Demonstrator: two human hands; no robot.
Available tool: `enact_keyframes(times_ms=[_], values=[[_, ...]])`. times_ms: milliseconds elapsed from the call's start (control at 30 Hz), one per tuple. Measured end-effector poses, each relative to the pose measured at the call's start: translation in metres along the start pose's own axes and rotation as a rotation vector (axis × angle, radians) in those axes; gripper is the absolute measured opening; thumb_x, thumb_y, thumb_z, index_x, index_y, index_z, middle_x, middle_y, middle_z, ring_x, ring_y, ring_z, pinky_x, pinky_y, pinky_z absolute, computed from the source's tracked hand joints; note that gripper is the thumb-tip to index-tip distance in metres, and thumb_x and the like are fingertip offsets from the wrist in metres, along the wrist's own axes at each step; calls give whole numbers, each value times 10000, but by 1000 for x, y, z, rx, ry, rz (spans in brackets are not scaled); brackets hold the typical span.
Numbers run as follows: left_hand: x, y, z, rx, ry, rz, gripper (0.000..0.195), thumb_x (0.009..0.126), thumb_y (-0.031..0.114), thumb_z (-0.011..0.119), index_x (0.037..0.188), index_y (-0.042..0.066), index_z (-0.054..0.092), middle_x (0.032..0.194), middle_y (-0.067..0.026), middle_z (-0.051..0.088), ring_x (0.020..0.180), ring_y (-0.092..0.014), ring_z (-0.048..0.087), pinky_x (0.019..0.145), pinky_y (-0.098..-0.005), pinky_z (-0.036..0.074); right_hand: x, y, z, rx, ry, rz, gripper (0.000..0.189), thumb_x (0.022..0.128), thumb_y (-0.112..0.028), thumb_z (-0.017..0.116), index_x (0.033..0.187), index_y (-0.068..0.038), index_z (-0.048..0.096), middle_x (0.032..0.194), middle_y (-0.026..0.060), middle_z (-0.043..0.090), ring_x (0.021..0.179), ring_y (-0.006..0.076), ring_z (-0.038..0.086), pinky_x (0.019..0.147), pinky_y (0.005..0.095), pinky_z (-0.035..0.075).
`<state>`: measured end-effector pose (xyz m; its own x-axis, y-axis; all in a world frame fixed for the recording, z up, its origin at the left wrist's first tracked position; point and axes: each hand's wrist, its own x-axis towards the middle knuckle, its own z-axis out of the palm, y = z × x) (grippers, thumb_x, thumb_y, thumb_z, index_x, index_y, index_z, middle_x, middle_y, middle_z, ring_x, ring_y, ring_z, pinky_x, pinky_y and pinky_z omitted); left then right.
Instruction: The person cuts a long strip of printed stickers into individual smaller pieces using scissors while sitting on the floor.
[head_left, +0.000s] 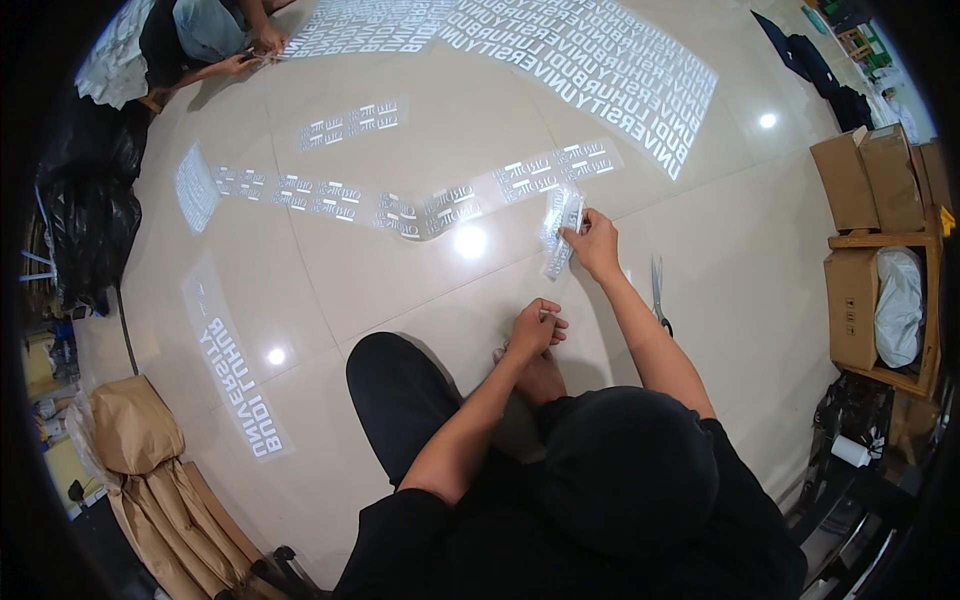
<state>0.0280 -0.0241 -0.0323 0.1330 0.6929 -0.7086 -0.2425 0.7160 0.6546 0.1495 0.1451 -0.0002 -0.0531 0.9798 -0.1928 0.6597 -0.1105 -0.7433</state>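
My right hand (596, 244) pinches the right side of a small bundle of clear film strips (561, 225) printed with white lettering. The bundle lies on or just above the glossy tiled floor. Nearer my body, my left hand (538, 328) is beside my bare foot (541, 375), its fingers loosely bent and apart, with nothing visible in them. A long, wavy clear film strip (450, 212) bearing white print runs across the floor beyond my hands. Metal scissors (657, 289) with dark handles lie right of my right hand, their handles partly hidden by my forearm.
Large printed film sheets (600, 75) cover the far floor, where another person's hands (255, 56) hold a sheet corner. A shorter strip (349, 124) and a lettered film piece (236, 367) lie left. Cardboard boxes (851, 307) stand right; black plastic bags (90, 202) and brown paper (139, 427) line the left.
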Motion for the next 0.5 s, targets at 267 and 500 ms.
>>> enact_keyframes(times_ms=[267,500], values=[[-3,-1,-3,-38,3,13,178,1047,63,468,1185,28,575,939,-123,718,715,-162,702,632,-289,577,3,-34,29,-434,190,62,738,749,-253,904,1286,54,504,1230,245,523,1177,407,532,965,471,490],[-3,-2,0,-48,-10,54,175,1047,70,466,1170,27,583,933,-124,720,704,-160,700,630,-288,579,17,-12,22,-426,112,95,634,737,-154,891,1222,48,536,1228,260,546,1172,439,564,976,502,513]])
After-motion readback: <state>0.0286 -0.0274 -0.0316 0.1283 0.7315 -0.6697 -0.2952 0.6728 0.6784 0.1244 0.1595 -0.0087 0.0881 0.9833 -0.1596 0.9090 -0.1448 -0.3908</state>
